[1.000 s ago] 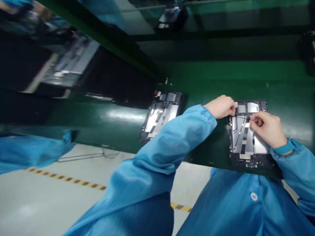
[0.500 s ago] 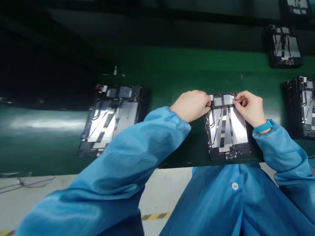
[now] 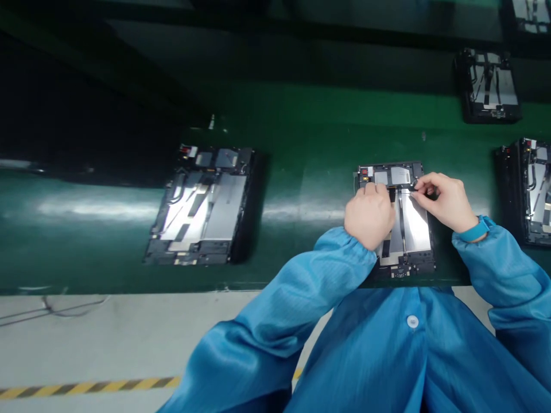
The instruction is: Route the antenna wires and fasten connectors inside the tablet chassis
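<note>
Okay, so our left hand is curled over the far half of an opened tablet frame, fingers bunched and tips down near a thin black flex strip, though we can't tell if they're actually pinching it. Our right hand comes in from the right edge, thumb and fingers pressed together at the strip's right end, and it looks like a pinch. The frame sits right in front of us, long axis running away from our chest, and the left hand is the one sitting over it. Blue smock sleeves and a blue wristband sit closest, then the green work surface, with other opened tablets lying well apart on it.
</note>
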### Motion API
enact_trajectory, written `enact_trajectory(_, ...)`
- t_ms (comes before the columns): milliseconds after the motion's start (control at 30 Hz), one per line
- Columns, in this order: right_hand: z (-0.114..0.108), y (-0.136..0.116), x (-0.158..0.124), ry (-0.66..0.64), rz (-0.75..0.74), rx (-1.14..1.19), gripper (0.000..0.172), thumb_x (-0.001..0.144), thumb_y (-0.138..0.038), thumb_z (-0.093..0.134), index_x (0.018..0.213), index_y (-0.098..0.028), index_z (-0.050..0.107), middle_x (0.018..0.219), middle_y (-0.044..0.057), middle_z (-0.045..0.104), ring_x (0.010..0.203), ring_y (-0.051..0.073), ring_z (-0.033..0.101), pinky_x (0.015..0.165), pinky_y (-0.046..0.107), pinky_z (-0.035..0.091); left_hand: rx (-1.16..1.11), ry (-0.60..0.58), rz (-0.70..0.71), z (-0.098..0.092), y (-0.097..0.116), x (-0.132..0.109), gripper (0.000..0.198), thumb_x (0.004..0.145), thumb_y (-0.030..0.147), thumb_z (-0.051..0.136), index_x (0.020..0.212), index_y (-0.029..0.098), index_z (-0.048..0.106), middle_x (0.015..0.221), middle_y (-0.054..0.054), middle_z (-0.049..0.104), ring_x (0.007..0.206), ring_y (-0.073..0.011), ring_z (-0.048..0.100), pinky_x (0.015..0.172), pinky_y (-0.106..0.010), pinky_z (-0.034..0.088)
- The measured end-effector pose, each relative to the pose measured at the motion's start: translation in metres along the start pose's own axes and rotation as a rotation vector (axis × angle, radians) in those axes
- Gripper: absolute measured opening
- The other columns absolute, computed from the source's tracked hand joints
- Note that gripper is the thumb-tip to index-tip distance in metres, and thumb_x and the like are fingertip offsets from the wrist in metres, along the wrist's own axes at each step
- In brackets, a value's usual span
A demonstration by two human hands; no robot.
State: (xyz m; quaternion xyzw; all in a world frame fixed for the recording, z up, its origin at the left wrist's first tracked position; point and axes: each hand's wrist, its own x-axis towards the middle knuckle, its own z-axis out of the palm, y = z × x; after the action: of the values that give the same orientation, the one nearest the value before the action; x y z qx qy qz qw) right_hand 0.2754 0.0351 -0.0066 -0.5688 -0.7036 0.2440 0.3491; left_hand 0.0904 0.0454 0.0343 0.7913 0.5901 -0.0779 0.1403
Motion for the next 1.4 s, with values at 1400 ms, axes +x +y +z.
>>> enact_trajectory(1400, 0.007, 0.032, 0.004, 0.074, 0.379, 0.476, 0.024, 0.068, -0.036, 0.081, 0.079, -0.022, 0.063, 0.067, -0.002, 0.067, 0.061, 0.013, 0.062, 0.062, 0.029, 0.054, -0.332, 0.025, 0.391, -0.001, -0.021, 0.048, 0.017, 0.091, 0.025, 0.058, 0.093, 0.019, 0.073, 0.105, -0.009, 0.071, 0.104, -0.0277, 0.059, 0.098, -0.044, 0.046)
